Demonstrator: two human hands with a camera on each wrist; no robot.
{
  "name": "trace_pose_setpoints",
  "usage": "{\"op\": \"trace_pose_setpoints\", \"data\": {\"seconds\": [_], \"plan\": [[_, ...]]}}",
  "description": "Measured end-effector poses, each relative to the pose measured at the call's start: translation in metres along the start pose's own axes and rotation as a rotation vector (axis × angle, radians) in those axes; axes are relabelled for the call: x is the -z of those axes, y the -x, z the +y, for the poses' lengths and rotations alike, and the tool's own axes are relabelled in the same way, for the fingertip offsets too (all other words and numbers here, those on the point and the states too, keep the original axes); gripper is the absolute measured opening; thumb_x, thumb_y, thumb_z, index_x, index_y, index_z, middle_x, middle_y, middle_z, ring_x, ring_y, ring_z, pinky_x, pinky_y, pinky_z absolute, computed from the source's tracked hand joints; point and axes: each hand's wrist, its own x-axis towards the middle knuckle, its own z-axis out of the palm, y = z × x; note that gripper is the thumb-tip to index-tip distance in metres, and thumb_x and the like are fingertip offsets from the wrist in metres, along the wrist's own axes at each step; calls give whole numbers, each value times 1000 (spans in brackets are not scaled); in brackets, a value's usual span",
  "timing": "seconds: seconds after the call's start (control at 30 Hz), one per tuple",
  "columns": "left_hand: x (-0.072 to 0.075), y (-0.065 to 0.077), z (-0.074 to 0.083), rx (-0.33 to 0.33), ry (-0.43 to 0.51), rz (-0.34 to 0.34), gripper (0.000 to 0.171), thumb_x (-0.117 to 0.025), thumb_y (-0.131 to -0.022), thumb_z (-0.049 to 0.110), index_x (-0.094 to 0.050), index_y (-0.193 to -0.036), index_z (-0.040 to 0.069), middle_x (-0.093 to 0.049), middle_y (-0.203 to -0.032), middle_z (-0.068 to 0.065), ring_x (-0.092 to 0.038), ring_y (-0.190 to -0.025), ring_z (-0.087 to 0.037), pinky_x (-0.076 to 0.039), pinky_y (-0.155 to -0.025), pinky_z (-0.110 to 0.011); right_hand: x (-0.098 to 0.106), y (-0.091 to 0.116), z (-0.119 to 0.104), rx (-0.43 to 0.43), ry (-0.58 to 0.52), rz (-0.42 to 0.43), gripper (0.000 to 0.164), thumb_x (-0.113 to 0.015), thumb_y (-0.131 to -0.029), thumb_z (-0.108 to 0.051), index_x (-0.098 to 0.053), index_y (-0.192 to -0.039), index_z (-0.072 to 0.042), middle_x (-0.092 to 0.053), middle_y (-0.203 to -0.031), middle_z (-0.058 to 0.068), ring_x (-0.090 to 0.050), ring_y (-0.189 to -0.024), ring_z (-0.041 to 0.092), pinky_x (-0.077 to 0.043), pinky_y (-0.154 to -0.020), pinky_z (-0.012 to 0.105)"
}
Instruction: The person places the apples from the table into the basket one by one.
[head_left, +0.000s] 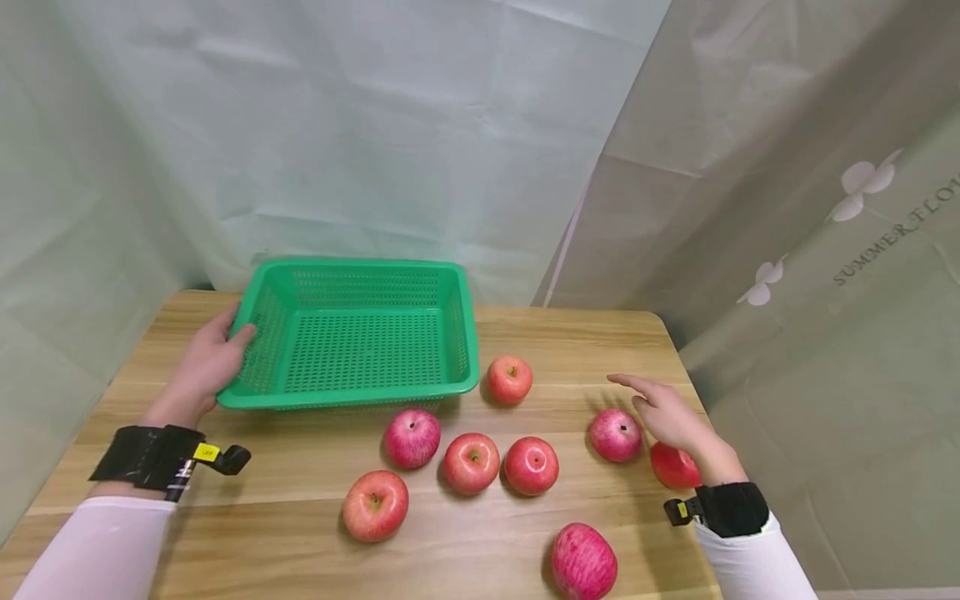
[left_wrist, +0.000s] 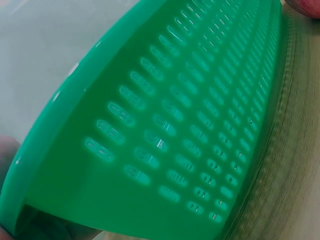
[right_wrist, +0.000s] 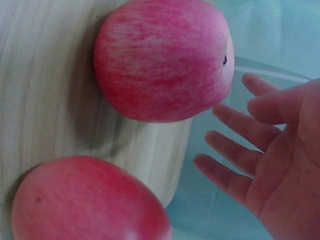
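Observation:
My left hand [head_left: 212, 360] grips the left rim of a green plastic basket [head_left: 352, 397], thumb over the edge. The basket holds nothing and stands at the back left of the table; its slotted side wall [left_wrist: 65, 165] fills the left wrist view. At the right, my right hand [head_left: 671, 421] hovers with fingers extended, holding nothing. Nearest to it are a pink apple [head_left: 615, 435] and a red apple [head_left: 675, 467], the latter partly hidden by the hand and wrist. In the right wrist view, fingers of the right hand [right_wrist: 292, 155] spread beside a streaked apple [right_wrist: 160, 60].
More apples lie on the wooden table [head_left: 255, 533]: one [head_left: 510, 380] right of the basket, a pink one [head_left: 412, 438] before it, two [head_left: 471, 464] side by side mid-table, one [head_left: 376, 506] front left and one [head_left: 584, 562] at the front. Pale curtains [head_left: 420, 142] hang behind.

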Motion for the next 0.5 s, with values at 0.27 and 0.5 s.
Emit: {"op": "trace_pose_setpoints", "data": {"seconds": [0.27,0.5], "plan": [[1,0,0,-17,-16,8,70,-27,-117,37,2,-170,2,-15,-170,-37,-43,-129,-44,-47,-87,-31,2,6,2,-36,-18,-56,51,-57,-106,-7,-55,-157,-13,-54,-157,19,-50,-141,46,-39,-113,69],[0,-1,2,-25,-68,-8,70,-24,-117,35,8,-168,-2,-9,-168,-41,-34,-135,-56,-33,-105,-73,10,26,10,12,14,-94,69,-76,-99,-29,-50,-159,-8,-48,-160,24,-42,-146,51,-37,-112,72]]}}
